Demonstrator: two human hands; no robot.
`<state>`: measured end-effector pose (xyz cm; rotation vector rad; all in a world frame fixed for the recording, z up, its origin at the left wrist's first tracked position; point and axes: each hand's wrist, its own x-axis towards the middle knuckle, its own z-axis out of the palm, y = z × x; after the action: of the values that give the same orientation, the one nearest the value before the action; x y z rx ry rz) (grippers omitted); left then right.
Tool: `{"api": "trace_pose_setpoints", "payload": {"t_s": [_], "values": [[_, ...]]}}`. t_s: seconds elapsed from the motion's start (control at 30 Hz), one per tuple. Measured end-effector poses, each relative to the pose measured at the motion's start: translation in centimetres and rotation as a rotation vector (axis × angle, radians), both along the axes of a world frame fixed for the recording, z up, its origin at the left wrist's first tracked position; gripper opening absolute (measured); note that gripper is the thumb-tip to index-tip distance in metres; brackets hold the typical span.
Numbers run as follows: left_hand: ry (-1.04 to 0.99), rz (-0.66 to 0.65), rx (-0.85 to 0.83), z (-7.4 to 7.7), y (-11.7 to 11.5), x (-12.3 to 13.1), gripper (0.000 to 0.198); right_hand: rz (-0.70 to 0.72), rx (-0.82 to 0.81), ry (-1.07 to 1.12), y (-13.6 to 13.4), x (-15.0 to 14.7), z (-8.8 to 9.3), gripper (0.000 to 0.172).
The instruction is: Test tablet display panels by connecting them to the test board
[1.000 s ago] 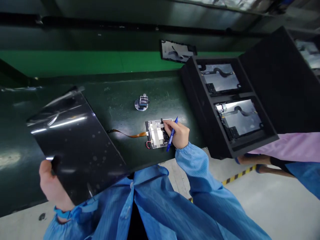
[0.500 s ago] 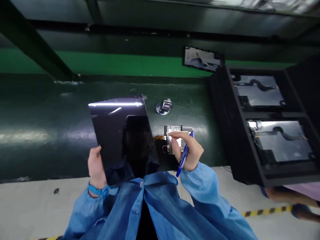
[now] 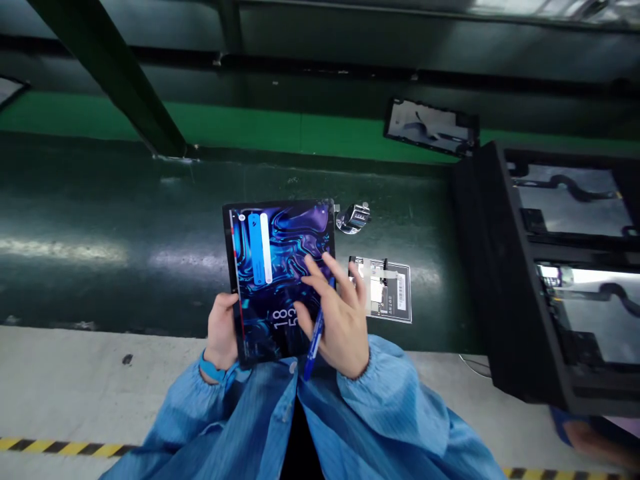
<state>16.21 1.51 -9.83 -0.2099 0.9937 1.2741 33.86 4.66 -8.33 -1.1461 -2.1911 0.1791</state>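
My left hand [image 3: 223, 331] is closed on the left edge of a tablet [image 3: 280, 247], thumb on the front. The tablet's screen is lit, with a blue and purple swirl picture, sideways clock digits and a light panel near its left side. My right hand [image 3: 345, 327] is over the lower right of the screen, with several fingers spread. A blue pen [image 3: 315, 340] is tucked in this hand. Whether its fingertips touch the glass I cannot tell. To the right of the tablet lies a circuit board assembly [image 3: 379, 295] with a barcode label beside it.
A chrome tally counter [image 3: 353, 218] stands on the dark green bench [image 3: 125, 267]. A black compartmented box [image 3: 505, 293] holding screen parts is at the right. Another screen part [image 3: 433, 128] lies at the back. A green post [image 3: 110, 77] rises at the left.
The tablet's screen was dark and now shows a picture. My right hand, with the pen, has moved left from the circuit board to the screen. The view has shifted.
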Motion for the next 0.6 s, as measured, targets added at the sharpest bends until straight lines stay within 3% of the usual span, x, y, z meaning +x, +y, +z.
{"api": "trace_pose_setpoints", "payload": {"t_s": [0.13, 0.2, 0.27, 0.33, 0.43, 0.53, 0.6], "values": [[0.008, -0.04, -0.117, 0.3, 0.0, 0.2, 0.017, 0.221, 0.008, 0.143, 0.9, 0.7, 1.8, 0.027], [0.034, -0.044, -0.143, 0.2, -0.1, 0.1, 0.02, 0.126, 0.062, 0.318, 2.5, 1.6, 3.2, 0.024], [0.032, -0.074, -0.135, 0.0, -0.4, -0.1, 0.026, -0.088, 0.095, 0.429, 4.9, 2.5, 4.3, 0.025], [0.008, -0.111, -0.097, -0.1, -0.7, -0.2, 0.033, -0.187, 0.069, 0.336, 7.6, 3.3, 5.0, 0.02], [-0.041, -0.154, -0.052, 0.0, -0.9, -0.2, 0.033, -0.132, 0.041, 0.013, 10.7, 4.0, 5.1, 0.02], [-0.059, -0.168, -0.047, 0.4, -0.9, 0.0, 0.026, -0.095, 0.112, -0.187, 11.3, 4.0, 5.2, 0.026], [-0.041, -0.149, -0.048, 0.6, -0.8, 0.2, 0.022, -0.037, 0.182, -0.176, 10.1, 3.9, 5.9, 0.027]]}}
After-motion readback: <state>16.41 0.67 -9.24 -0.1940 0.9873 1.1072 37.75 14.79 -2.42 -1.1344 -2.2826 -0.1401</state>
